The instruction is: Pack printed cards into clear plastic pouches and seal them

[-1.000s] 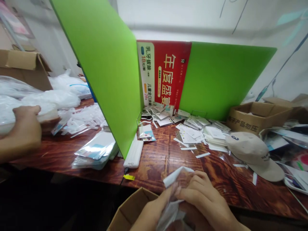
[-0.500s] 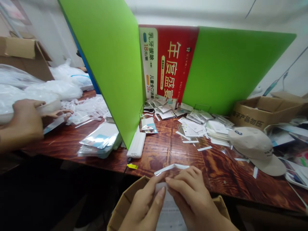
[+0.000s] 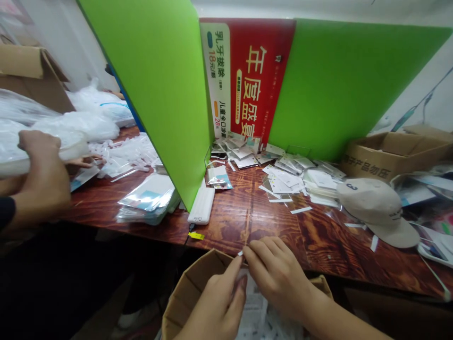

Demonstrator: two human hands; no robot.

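Note:
My left hand (image 3: 222, 300) and my right hand (image 3: 279, 271) meet at the table's front edge, above an open cardboard box (image 3: 193, 278). Between their fingertips shows a small white strip (image 3: 240, 253). Below the fingers is a whitish printed packet (image 3: 252, 290), mostly covered by the hands; whether it is held or lies in the box is hard to tell. The left index finger points up at the strip with the thumb bent under it. Curled right fingers press down at the same spot. More clear packets lie inside the box.
A green partition (image 3: 148, 94) stands left of a white power bank (image 3: 201, 205). Flat packets (image 3: 286, 182) pile along the back. A cap (image 3: 375, 203) and a carton (image 3: 371, 158) sit right. Another person's hand (image 3: 44, 165) is left, near stacked packets (image 3: 148, 196).
The long white strip that stood above my fingers is now mostly out of sight. My right hand has turned over it, knuckles up. The other person's arm has shifted slightly.

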